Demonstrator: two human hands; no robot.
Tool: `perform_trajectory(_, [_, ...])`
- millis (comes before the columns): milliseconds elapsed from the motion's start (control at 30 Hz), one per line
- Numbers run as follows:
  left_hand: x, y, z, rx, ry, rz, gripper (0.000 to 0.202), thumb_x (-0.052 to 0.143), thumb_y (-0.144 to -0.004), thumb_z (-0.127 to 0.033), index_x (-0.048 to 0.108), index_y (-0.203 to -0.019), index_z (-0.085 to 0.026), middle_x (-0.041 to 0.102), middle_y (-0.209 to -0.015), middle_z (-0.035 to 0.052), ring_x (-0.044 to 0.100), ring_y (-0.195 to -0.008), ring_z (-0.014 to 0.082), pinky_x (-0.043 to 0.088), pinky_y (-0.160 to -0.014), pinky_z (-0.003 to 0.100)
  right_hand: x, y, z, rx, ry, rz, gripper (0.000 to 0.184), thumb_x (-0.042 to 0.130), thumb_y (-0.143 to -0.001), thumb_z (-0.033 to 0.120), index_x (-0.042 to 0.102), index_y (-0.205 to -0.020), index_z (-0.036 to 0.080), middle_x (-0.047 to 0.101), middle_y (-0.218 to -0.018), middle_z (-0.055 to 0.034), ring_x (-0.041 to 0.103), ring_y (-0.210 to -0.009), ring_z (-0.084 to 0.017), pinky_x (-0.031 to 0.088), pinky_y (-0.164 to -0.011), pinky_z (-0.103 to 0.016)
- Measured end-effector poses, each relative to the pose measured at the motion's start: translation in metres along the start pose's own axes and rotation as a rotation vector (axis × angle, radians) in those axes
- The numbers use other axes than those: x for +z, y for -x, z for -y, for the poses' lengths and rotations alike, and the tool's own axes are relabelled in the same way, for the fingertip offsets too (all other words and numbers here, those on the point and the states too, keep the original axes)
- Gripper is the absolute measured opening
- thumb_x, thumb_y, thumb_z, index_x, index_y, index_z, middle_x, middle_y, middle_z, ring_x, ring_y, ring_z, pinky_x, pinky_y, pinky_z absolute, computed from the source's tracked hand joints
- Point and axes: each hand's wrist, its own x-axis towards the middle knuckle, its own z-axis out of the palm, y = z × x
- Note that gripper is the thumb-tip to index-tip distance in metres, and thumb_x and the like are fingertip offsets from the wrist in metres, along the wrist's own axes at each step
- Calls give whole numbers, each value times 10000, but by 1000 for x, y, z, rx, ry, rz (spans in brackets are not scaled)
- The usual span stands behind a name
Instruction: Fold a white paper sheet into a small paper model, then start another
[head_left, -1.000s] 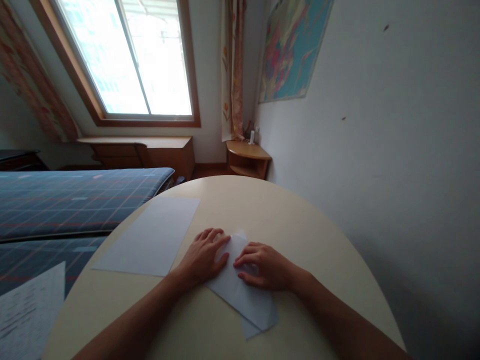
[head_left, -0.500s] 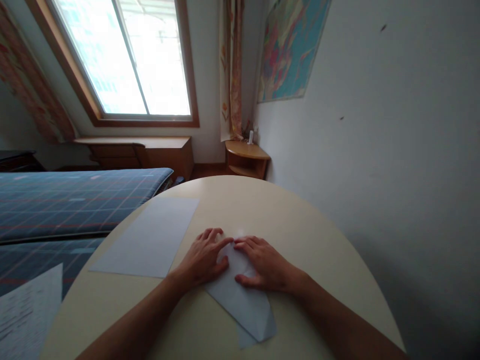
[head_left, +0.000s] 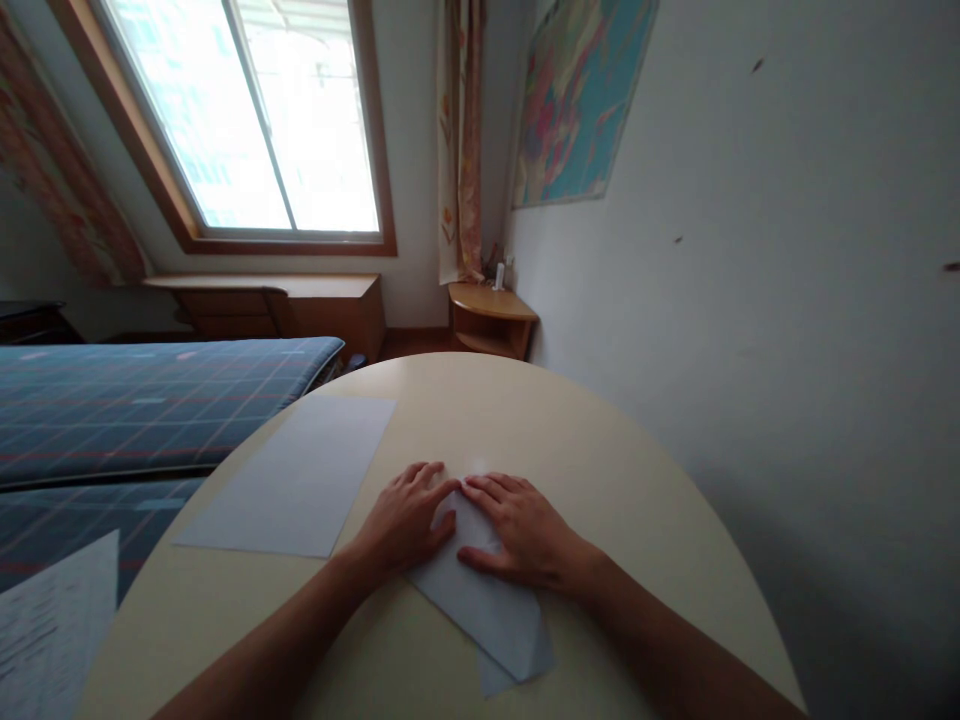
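A folded sheet of white paper lies on the round cream table, its layered lower end pointing toward me. My left hand rests on the paper's left edge, with the fingers spread and the index fingertip at its far end. From the right, my right hand presses flat on the paper, its thumb stretched across the middle. Both index fingertips nearly meet at the far tip. The paper's upper part is partly hidden under my hands.
A flat white sheet lies on the table's left side. At the lower left is a paper with writing. Beyond the left edge stands a bed with a blue plaid mattress. A white wall runs along the right.
My right hand has slid slightly left across the folded paper, its thumb now nearer my left hand. My left hand stays almost in place. The view has shifted a little.
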Motion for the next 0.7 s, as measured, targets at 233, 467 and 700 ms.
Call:
perform_trajectory(233, [1, 2, -4, -5, -31, 23, 381, 558, -879, -284, 594, -1257, -256, 546, -1355, 124, 489, -1263, 321, 427, -1050, 478, -1, 2, 0, 50, 50, -5, 750, 566, -824, 637, 489, -1383, 144, 510, -1420, -118, 446, -1290, -283, 287, -1119, -427])
perform_trajectory(467, [1, 2, -9, -25, -50, 30, 434, 571, -859, -258, 573, -1293, -260, 525, -1387, 117, 474, -1288, 335, 414, -1064, 495, 1, 2, -3, 51, 63, -10, 744, 553, -830, 635, 482, -1393, 153, 495, -1433, -115, 431, -1302, -287, 273, -1128, -421])
perform_trajectory(700, [1, 3, -13, -1, -39, 11, 348, 537, -871, -224, 612, -1211, -231, 578, -1328, 104, 513, -1254, 328, 449, -1041, 490, 3, 1, 2, 79, 76, -31, 732, 546, -831, 638, 510, -1373, 146, 529, -1399, -122, 457, -1279, -292, 266, -1131, -431])
